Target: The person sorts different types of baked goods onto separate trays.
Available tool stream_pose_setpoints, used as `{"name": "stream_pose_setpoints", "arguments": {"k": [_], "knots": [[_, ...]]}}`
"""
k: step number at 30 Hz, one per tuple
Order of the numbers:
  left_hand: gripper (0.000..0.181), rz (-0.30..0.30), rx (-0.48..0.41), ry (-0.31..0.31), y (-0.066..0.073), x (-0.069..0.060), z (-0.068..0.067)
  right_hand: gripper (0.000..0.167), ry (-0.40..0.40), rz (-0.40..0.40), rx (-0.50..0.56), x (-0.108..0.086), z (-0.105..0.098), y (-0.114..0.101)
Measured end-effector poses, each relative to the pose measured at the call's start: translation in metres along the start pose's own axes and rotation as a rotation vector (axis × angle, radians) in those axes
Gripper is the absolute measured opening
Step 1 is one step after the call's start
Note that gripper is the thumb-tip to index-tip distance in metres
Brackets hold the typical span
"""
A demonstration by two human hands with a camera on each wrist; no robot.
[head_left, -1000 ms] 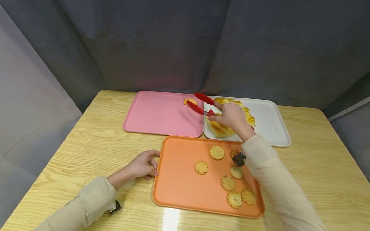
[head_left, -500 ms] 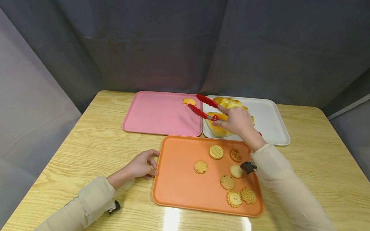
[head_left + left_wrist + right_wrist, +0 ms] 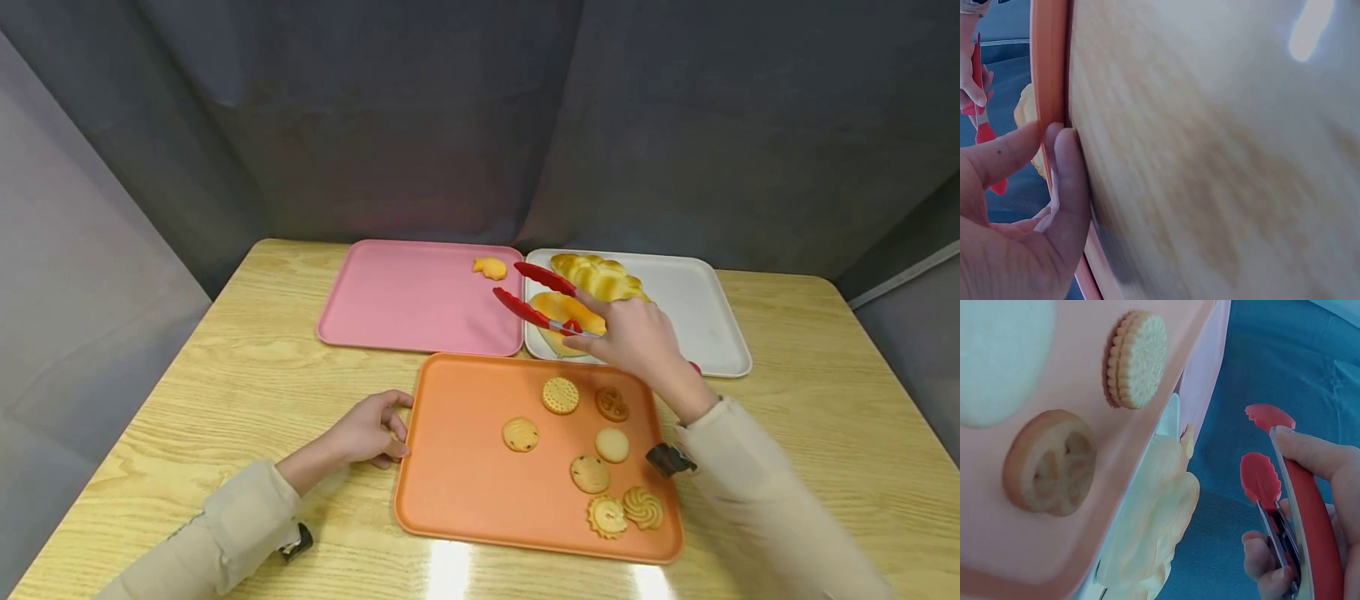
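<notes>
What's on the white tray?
White tray: a braided loaf behind, a smooth loaf in front. The right hand and red tongs cover parts; anything beneath the loaves is hidden.

Dk grey cloth point(image 3: 420, 150) w/ soft vert. folds hangs behind the table point(image 3: 225, 342), lt wood-grain top. Paler grey cloth point(image 3: 82, 225) on L side; far R, a thin pale strip point(image 3: 907, 277) runs diag. over grey fabric point(image 3: 922, 333). Bright glare patches point(image 3: 448, 568) on the table's near side.

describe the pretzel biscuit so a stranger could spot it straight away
Find the orange tray, its left edge touched by the left hand. Near the tray's far right corner lies the pretzel biscuit, darker brown than its neighbours.
</notes>
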State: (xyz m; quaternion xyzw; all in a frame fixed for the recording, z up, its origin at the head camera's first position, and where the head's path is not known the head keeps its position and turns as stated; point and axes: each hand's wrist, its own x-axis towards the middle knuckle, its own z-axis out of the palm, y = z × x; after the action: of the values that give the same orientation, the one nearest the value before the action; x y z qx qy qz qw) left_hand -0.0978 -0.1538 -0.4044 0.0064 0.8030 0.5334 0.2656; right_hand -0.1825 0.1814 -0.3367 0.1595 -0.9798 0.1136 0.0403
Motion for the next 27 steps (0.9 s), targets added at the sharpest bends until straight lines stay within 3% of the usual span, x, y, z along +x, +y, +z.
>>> {"name": "stream_pose_setpoints", "arguments": {"k": [8,22,27], "knots": [[0.060,0.023,0.005,-0.002,0.002,-0.003,0.001,0.070,0.031,-0.076,-0.027,-0.018,-0.004,0.003],[0.058,0.019,-0.009,-0.009,0.001,-0.001,-0.001,0.071,0.019,-0.104,-0.062,-0.040,-0.009,0.003],[0.059,0.018,-0.008,-0.009,0.001,-0.001,-0.001,0.072,0.057,-0.138,-0.068,-0.049,-0.011,0.007]]}}
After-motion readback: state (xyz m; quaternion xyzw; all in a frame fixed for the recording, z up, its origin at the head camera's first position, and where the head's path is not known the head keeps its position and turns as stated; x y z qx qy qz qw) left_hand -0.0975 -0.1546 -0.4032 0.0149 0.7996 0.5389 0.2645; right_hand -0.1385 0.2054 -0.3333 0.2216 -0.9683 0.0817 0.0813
